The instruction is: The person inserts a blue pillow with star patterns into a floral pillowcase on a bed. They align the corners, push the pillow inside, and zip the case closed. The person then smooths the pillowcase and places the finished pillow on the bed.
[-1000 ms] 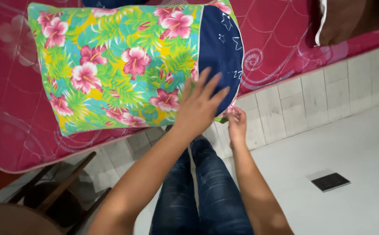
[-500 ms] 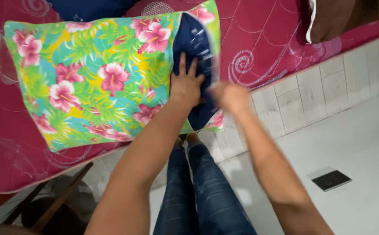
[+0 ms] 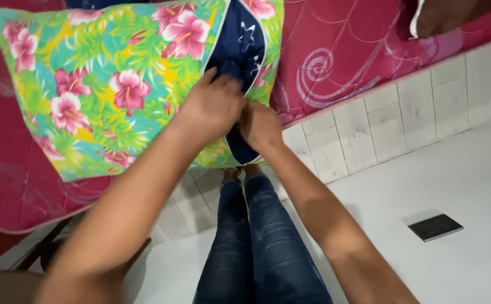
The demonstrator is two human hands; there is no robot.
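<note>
A pillow lies on a pink mattress (image 3: 335,62), inside a flowered pillowcase (image 3: 104,90) of green, yellow and pink. At the case's open end shows the dark blue pillow (image 3: 240,45) with white marks. My left hand (image 3: 211,104) presses into that opening, fingers curled on the blue fabric and the case's edge. Right beside it, my right hand (image 3: 259,126) is closed on the lower edge of the pillowcase opening. The fingertips of both hands are hidden in the cloth.
The mattress rests on a tiled base (image 3: 392,118). A white floor (image 3: 470,169) with a small dark rectangular plate (image 3: 435,226) lies at the right. My legs in blue jeans (image 3: 256,242) stand below. A dark wooden chair frame (image 3: 48,253) is at the lower left.
Both hands moved together onto the pillowcase opening. The left hand went from lying flat on the pillow to gripping at the blue end; the right hand rose to meet it.
</note>
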